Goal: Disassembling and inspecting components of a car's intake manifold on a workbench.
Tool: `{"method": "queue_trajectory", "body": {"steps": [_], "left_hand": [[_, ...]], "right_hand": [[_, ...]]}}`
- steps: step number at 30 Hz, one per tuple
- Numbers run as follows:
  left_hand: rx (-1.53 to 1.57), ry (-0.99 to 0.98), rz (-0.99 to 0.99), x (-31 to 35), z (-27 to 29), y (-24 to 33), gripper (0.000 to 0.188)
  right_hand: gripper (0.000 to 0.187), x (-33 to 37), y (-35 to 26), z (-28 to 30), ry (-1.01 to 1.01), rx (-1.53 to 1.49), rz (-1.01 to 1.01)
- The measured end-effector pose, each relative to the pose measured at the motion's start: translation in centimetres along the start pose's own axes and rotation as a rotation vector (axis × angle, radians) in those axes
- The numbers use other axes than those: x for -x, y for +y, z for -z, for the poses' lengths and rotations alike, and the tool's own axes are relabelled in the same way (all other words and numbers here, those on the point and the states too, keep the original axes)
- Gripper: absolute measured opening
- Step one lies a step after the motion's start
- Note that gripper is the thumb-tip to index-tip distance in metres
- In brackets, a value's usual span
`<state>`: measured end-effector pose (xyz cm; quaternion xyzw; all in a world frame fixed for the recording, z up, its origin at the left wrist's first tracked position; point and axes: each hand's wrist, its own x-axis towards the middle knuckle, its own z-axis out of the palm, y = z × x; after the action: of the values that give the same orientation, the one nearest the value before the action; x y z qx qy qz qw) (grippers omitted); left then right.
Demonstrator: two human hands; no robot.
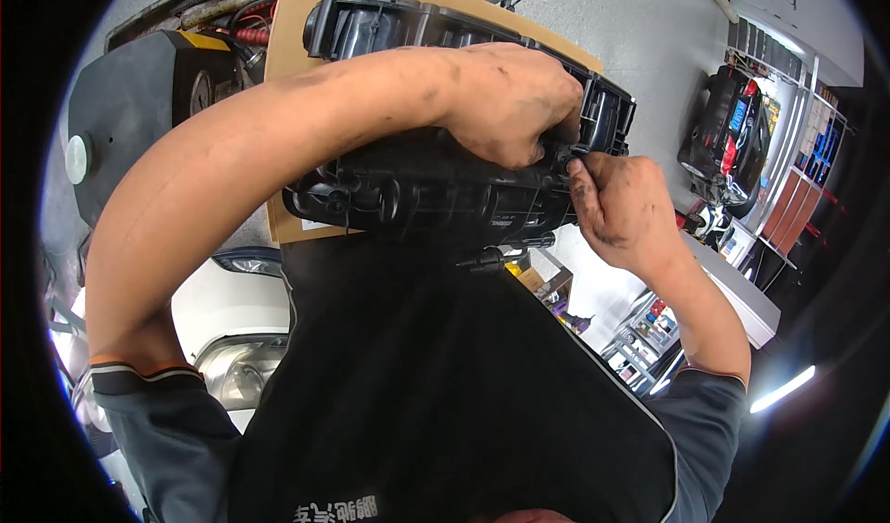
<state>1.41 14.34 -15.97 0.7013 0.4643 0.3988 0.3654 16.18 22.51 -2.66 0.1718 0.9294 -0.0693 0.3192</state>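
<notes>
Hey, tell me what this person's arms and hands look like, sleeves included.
The left hand and right hand are ungloved and smudged with dark grime. Both bare forearms show below short dark grey sleeves with dark cuffs trimmed white and orange.

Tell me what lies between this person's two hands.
In the head view, a section of the black plastic part shows between the left hand and the right hand.

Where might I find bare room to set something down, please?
Bare cardboard borders the left end of the black plastic; pale floor lies open between cardboard and car. It is crowded around the left hand and right hand.
</notes>
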Motion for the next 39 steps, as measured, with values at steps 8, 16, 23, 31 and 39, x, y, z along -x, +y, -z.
{"method": "queue_trajectory", "body": {"steps": [8,16,23,31,39], "left_hand": [[-0.012,0.019,-0.002,0.1,-0.2,0.2,0.025],[-0.004,0.055,-0.016,0.3,-0.4,0.4,0.024],[-0.047,-0.001,0.008,0.0,0.0,0.8,0.024],[-0.017,0.018,-0.021,0.2,-0.4,0.4,0.025],[-0.037,0.007,-0.014,0.0,-0.1,0.6,0.027]], "right_hand": [[0.028,0.4,-0.2,-0.4,0.033,-0.002,-0.052],[0.014,1.3,-0.9,0.5,0.200,0.313,0.239],[0.012,1.3,0.0,-0.3,0.124,0.260,0.140],[0.016,1.3,-0.3,-0.6,0.266,0.231,0.165],[0.021,1.5,-0.3,-0.4,0.306,0.134,0.151]]}}
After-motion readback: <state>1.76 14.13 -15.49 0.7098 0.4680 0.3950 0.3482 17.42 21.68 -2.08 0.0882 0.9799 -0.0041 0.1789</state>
